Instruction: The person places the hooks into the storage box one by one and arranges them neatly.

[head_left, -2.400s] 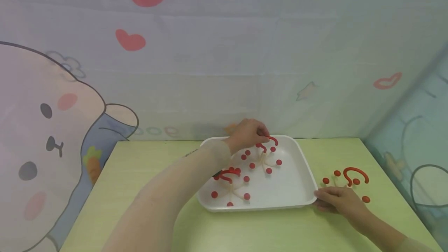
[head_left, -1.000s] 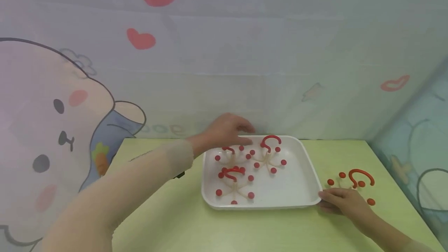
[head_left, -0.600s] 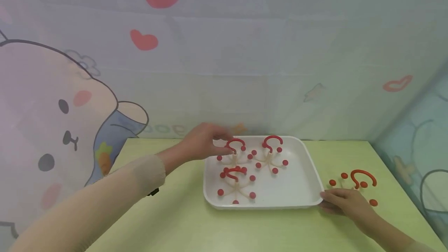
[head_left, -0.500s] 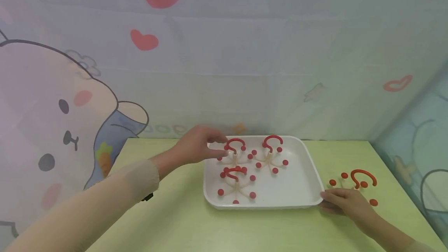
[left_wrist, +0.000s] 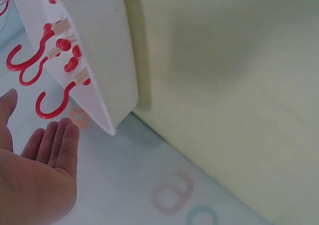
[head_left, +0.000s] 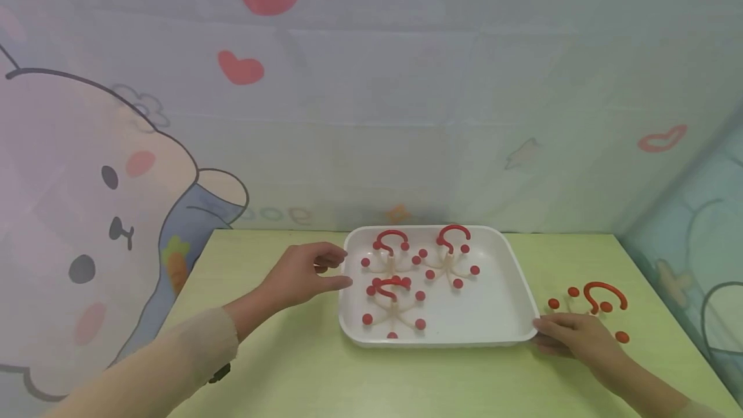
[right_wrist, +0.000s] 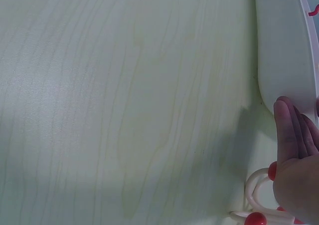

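A white tray [head_left: 482,324] on the table holds three pale claw-like things with several legs tipped in red balls and a red hook on top. One stands back left [head_left: 391,266], one back right [head_left: 448,263] and one front left [head_left: 394,305]. My left hand [head_left: 302,275] is just beside the tray's left wall, thumb and fingers apart, with nothing between them. My right hand [head_left: 571,334] grips the tray's front right corner, thumb at the rim and fingers against the outer wall. Behind it lies a fourth claw-like thing [head_left: 605,288], partly hidden by the hand.
The light green table [head_left: 441,382] ends at a cloth backdrop [head_left: 371,115] printed with hearts and a cartoon animal. The tray's right half shows bare floor. A dark band [head_left: 220,373] sits at the left sleeve.
My left hand has let go of the back right claw-like thing's hook, drawn left past the back left one, and come down beside the tray. The right hand stays at the corner.
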{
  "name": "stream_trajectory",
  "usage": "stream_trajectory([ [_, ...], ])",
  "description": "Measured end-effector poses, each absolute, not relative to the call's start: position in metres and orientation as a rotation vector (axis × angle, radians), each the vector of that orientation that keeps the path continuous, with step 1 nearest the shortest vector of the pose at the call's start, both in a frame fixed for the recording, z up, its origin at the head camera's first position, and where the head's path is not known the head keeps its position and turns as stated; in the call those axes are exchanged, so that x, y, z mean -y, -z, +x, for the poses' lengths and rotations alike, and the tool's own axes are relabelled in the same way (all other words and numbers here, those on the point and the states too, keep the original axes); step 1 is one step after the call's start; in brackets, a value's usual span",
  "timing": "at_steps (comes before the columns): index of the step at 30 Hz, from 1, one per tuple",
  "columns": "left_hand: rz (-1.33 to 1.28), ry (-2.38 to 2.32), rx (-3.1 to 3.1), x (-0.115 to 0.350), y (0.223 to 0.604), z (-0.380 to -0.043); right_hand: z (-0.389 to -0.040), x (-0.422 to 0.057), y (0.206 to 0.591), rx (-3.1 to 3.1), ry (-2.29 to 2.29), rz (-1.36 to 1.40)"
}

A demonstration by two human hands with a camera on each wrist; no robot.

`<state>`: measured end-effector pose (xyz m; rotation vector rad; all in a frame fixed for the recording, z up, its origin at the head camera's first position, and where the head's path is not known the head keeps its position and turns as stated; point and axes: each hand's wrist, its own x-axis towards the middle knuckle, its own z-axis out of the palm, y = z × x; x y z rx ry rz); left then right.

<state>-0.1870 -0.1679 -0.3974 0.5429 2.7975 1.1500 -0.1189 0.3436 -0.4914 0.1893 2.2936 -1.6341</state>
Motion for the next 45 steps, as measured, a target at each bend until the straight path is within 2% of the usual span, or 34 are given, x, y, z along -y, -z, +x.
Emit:
stream_trajectory([
  [12,0.165,-1.334,-2.688,0.174,0.430,-0.163,-0.117,-0.342,0.491,-2.306,1.629,0.158],
  [22,-0.132,-1.575,-2.411,0.164,0.442,-0.144,-0.117,-0.340,0.490,-2.318,1.625,0.171],
  [36,-0.276,-1.747,-2.174,0.157,0.459,-0.135,-0.116,-0.345,0.488,-2.291,1.686,0.149],
  [45,-0.299,-1.793,-2.100,0.153,0.466,-0.131,-0.108,-0.354,0.469,-2.340,1.687,-0.002],
])
